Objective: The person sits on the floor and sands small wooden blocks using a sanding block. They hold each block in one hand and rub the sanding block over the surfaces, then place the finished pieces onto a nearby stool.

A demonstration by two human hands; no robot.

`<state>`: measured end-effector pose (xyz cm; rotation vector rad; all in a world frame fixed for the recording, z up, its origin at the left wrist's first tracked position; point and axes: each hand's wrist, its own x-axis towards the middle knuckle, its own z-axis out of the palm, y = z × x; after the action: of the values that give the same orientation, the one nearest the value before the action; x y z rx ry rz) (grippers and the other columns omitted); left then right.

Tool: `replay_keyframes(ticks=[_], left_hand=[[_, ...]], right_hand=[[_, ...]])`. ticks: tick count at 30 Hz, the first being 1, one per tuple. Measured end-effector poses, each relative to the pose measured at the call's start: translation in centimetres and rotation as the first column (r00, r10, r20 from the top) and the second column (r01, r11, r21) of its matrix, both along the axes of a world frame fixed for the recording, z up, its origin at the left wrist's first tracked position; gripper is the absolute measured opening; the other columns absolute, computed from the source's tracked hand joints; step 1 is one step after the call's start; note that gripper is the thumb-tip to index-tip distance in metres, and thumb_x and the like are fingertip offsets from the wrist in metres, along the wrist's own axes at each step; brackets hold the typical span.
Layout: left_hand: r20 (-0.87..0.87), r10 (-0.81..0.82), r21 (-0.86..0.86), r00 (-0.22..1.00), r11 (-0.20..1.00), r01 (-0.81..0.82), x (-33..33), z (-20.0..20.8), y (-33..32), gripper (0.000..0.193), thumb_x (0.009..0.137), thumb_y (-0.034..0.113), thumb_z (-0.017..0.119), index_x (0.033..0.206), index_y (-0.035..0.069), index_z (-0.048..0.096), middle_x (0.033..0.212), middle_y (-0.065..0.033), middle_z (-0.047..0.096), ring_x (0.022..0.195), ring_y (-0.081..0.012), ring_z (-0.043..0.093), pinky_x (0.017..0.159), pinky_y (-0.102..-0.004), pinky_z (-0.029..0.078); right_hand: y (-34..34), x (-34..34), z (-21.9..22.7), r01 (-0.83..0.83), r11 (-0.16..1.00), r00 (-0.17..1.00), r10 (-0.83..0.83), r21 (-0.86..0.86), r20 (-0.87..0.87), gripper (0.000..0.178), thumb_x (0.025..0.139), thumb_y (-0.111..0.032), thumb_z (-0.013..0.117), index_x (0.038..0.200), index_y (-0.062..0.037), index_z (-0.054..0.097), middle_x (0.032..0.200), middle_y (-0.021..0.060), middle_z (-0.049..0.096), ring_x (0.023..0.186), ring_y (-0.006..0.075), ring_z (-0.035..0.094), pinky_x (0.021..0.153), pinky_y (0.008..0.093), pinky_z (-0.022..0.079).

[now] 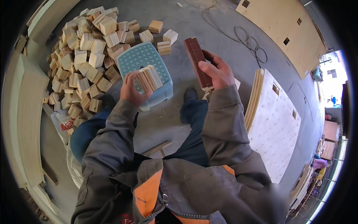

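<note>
My left hand (134, 89) is closed round a small plywood block (150, 78), its layered edges facing up. The block is over the top of a blue-green plastic stool (138, 56); whether it rests on the stool I cannot tell. Raised to the right of the stool, my right hand (219, 71) grips a long reddish-brown sanding block (197, 61). Its face is marked with fine lines, and pale wood shows at its lower end. The two held things are apart.
A large heap of plywood blocks (85, 59) lies left of the stool, with several loose ones (164, 47) beyond it. Stacked plywood panels (276, 119) lie at the right. A cable (244, 39) coils on the floor, and a big board (287, 30) lies farther back.
</note>
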<state>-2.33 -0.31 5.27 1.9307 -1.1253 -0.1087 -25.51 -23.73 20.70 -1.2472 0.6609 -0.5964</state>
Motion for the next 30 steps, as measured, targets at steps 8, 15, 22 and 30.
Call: replay_keyframes(ticks=[8,15,22,30], left_hand=[[0.301,0.028,-0.090,0.953,0.996,-0.001,2.0,-2.2,0.3,0.092,0.068,0.009,0.097,0.147,0.010,0.050,0.150,-0.0188,0.054,0.140,-0.0425,0.055,0.115,-0.0482,0.052],[0.234,-0.056,0.009,0.971,0.998,0.056,-0.4,-2.8,2.7,0.088,0.070,0.014,0.098,0.145,0.011,0.053,0.151,-0.0171,0.055,0.139,-0.0428,0.055,0.113,-0.0482,0.052],[0.298,0.014,-0.021,0.954,1.000,-0.008,-0.5,-0.7,1.8,0.069,0.071,0.022,0.097,0.132,0.015,0.066,0.144,-0.0161,0.061,0.132,-0.0431,0.060,0.110,-0.0534,0.049],[0.367,-0.019,-0.052,0.930,0.998,0.041,-0.9,1.5,-0.7,0.042,0.071,0.020,0.094,0.107,0.015,0.074,0.119,-0.0057,0.072,0.116,-0.0349,0.067,0.098,-0.0493,0.052]], right_hand=[[-0.2,-0.4,-0.4,0.003,1.000,1.000,-0.003,-0.004,-0.013,0.064,0.092,-0.019,0.083,0.150,0.0014,0.062,0.119,0.0119,0.074,0.100,0.0150,0.071,0.088,0.0297,0.058],[-0.1,0.0,-0.3,-0.015,0.998,0.998,0.011,-0.063,-0.057,0.064,0.092,-0.019,0.082,0.149,0.0017,0.063,0.117,0.0118,0.075,0.099,0.0154,0.071,0.087,0.0302,0.058],[-0.1,-0.1,-0.7,-0.029,0.991,0.994,0.014,-0.130,-0.112,0.065,0.091,-0.022,0.084,0.148,0.0021,0.064,0.118,0.0139,0.075,0.098,0.0166,0.072,0.087,0.0312,0.058],[0.4,0.4,-0.5,-0.039,0.986,0.990,0.016,-0.163,-0.137,0.067,0.090,-0.024,0.085,0.148,0.0009,0.065,0.111,0.0138,0.075,0.095,0.0170,0.071,0.084,0.0320,0.058]])
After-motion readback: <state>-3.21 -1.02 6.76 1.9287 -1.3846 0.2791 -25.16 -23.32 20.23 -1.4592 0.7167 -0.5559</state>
